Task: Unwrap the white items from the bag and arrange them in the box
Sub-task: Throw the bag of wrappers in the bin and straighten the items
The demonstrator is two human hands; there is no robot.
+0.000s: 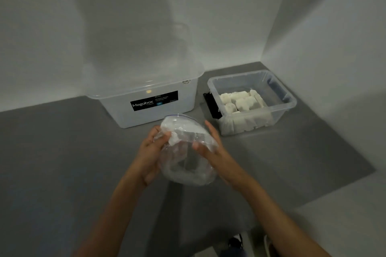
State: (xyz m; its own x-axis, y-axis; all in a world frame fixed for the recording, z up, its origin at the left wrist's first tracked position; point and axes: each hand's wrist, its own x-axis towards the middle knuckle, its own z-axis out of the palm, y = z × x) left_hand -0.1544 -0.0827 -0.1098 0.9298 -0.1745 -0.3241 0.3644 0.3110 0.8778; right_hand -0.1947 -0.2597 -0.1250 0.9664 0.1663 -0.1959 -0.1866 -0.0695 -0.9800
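Observation:
I hold a clear plastic bag [188, 160] in mid-air over the grey floor, between both hands. My left hand [149, 152] grips the bag's left side, its fingers curled into the crumpled plastic near a white item [177, 134] at the bag's mouth. My right hand [211, 146] holds the bag's right side, thumb pressed on the front and fingers behind. To the right stands an open clear box [277, 117] with several white items [242, 100] packed in rows inside it.
A larger translucent lidded tub [146, 89] with a black "Megabox" label stands at the back left against the white wall. A black object [211, 104] lies between the tub and the open box. White walls close in behind and on the right.

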